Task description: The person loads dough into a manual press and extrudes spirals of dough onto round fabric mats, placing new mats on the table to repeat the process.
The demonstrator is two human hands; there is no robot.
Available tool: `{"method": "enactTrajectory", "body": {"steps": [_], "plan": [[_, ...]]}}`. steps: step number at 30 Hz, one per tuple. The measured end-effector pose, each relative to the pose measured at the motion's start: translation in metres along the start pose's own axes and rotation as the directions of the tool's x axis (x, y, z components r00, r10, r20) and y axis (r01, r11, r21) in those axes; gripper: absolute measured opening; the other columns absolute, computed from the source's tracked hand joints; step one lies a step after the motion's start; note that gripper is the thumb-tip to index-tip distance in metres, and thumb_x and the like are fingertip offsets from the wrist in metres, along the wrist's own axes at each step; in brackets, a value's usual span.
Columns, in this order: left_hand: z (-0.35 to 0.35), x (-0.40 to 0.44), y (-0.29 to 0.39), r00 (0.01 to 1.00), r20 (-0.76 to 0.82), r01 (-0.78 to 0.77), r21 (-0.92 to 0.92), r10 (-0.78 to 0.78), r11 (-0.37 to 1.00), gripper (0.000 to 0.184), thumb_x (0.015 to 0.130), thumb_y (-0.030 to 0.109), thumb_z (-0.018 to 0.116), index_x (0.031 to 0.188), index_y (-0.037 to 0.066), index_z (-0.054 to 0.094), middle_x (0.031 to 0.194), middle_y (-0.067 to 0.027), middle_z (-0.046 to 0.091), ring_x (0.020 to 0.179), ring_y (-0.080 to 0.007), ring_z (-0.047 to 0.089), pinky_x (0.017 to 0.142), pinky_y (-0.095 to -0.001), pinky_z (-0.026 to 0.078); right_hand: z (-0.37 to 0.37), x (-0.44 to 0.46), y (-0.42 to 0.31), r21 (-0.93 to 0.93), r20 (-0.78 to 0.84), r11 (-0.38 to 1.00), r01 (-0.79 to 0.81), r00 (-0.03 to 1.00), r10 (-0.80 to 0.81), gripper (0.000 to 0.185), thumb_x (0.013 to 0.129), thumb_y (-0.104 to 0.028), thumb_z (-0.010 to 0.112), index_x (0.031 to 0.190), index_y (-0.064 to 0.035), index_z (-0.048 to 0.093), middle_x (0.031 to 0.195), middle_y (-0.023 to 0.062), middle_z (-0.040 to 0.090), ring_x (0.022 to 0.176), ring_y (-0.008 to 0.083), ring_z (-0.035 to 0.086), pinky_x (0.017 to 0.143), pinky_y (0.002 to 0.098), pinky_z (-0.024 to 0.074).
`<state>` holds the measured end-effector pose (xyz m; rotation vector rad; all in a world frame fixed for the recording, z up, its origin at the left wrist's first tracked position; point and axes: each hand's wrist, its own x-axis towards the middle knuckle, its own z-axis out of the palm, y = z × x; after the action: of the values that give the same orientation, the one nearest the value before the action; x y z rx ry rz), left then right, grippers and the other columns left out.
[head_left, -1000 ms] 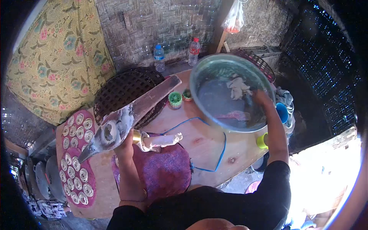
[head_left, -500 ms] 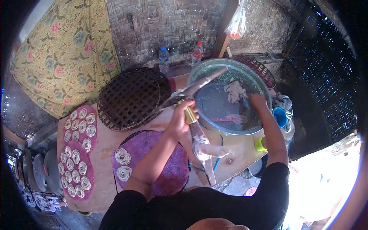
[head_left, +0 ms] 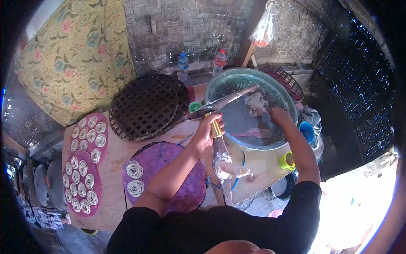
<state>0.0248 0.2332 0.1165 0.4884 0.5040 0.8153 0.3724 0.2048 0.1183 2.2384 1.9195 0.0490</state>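
My left hand [head_left: 208, 130] is closed around a brass cylinder [head_left: 216, 128] set in a wooden press. One long wooden arm [head_left: 230, 100] of the press reaches over the basin's rim. Its other wooden part [head_left: 222, 163], smeared white and carrying a round wooden plunger [head_left: 237, 170], points down toward my body. Inside the large green basin [head_left: 220, 77], my right hand [head_left: 279, 115] is closed beside a pale crumpled lump [head_left: 256, 103], maybe dough or cloth; its fingertips are partly hidden. A pink flat tool [head_left: 256, 133] lies on the basin floor.
Coiled noodle nests [head_left: 83, 168] lie on pink mats at left, and two more on a round purple mat [head_left: 182, 178]. Behind stand a dark lattice basket [head_left: 148, 108] and two bottles [head_left: 182, 65]. A yellow-green cup [head_left: 286, 161] and blue cup [head_left: 306, 131] are at right.
My left hand has moved slightly right with the brass cylinder and press, whose upper arm extends further over the basin. My right hand has moved slightly left, closer to the pale lump.
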Motion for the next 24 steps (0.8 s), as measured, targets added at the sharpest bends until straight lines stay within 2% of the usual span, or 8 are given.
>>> {"method": "enactTrajectory", "body": {"steps": [5,9,13,15,16,19,22,24], "plan": [[-0.003,-0.013,0.032,1.0,0.011,-0.003,0.071,0.002,0.997,0.021,0.076,0.025,0.065,0.082,0.01,0.052,0.072,-0.0014,0.049,0.062,-0.0145,0.053,0.052,-0.03,0.047,0.018,-0.01,0.03,0.034,0.07,0.999,0.022,0.997,-0.025,0.031,0.076,-0.012,0.054,0.106,-0.008,0.063,0.1,0.0221,0.062,0.09,0.0371,0.062,0.075,0.046,0.0502],[0.003,-0.079,0.125,0.964,0.08,-0.266,0.206,0.255,0.942,0.019,0.077,0.02,0.065,0.084,0.008,0.052,0.074,-0.0011,0.048,0.066,-0.0123,0.05,0.055,-0.0292,0.045,-0.059,-0.067,0.047,0.508,0.003,0.842,0.181,0.977,-0.211,0.035,0.079,-0.006,0.055,0.114,-0.0057,0.06,0.087,0.0082,0.065,0.082,0.0172,0.059,0.067,0.0304,0.0482],[0.036,-0.157,0.188,0.862,0.043,-0.432,0.581,0.505,0.69,0.018,0.075,0.015,0.068,0.086,0.007,0.055,0.077,-0.001,0.053,0.071,-0.0129,0.053,0.058,-0.0315,0.047,-0.233,-0.161,-0.017,0.737,0.3,0.661,-0.139,0.944,-0.136,0.036,0.091,-0.021,0.055,0.125,-0.0102,0.053,0.058,-0.002,0.047,0.047,0.0061,0.038,0.04,0.0223,0.0323],[0.036,-0.183,0.197,0.497,0.55,-0.623,0.765,0.671,-0.165,0.026,0.073,0.016,0.072,0.094,0.005,0.062,0.079,-0.0035,0.062,0.072,-0.0154,0.059,0.065,-0.0317,0.047,-0.268,-0.185,-0.034,0.757,0.21,0.653,-0.01,0.951,-0.228,0.037,0.092,-0.019,0.053,0.126,-0.0064,0.051,0.055,-0.0054,0.038,0.044,0.0028,0.031,0.036,0.0193,0.024],[0.028,-0.187,0.199,0.488,0.645,-0.419,0.765,0.588,-0.489,0.024,0.072,0.017,0.071,0.093,0.007,0.063,0.082,-0.0058,0.064,0.074,-0.0171,0.061,0.069,-0.0328,0.048,-0.278,-0.188,-0.035,0.788,0.176,0.613,0.05,0.937,-0.301,0.037,0.092,-0.019,0.053,0.125,-0.004,0.05,0.054,-0.0051,0.038,0.044,0.0031,0.032,0.036,0.0196,0.0243],[0.029,-0.207,0.184,0.512,0.714,-0.533,0.7,0.477,-0.475,0.02,0.072,0.019,0.071,0.089,0.012,0.064,0.087,-0.0066,0.065,0.079,-0.0218,0.062,0.073,-0.0333,0.049,-0.297,-0.19,-0.069,0.868,0.118,0.465,0.172,0.84,-0.53,0.038,0.091,-0.018,0.054,0.124,0.0,0.05,0.057,-0.0042,0.039,0.045,0.0029,0.032,0.036,0.0198,0.0244],[0.028,-0.241,0.17,0.549,0.742,-0.326,0.614,0.385,-0.719,0.024,0.07,0.025,0.069,0.091,0.017,0.064,0.08,-0.004,0.059,0.076,-0.0216,0.06,0.067,-0.0344,0.049,-0.303,-0.175,-0.116,0.862,0.139,0.432,0.264,0.698,-0.702,0.041,0.091,-0.021,0.056,0.125,0.0009,0.049,0.06,-0.0033,0.041,0.046,0.0031,0.034,0.037,0.0192,0.0249],[0.023,-0.25,0.167,0.492,0.782,-0.303,0.567,0.384,-0.766,0.025,0.068,0.024,0.069,0.09,0.016,0.062,0.075,-0.0035,0.056,0.074,-0.0217,0.058,0.064,-0.0347,0.048,-0.313,-0.173,-0.157,0.766,0.213,0.566,0.305,0.71,-0.671,0.037,0.091,-0.027,0.055,0.12,-0.0041,0.056,0.064,-0.003,0.048,0.05,0.0031,0.039,0.04,0.0183,0.0293]]}}
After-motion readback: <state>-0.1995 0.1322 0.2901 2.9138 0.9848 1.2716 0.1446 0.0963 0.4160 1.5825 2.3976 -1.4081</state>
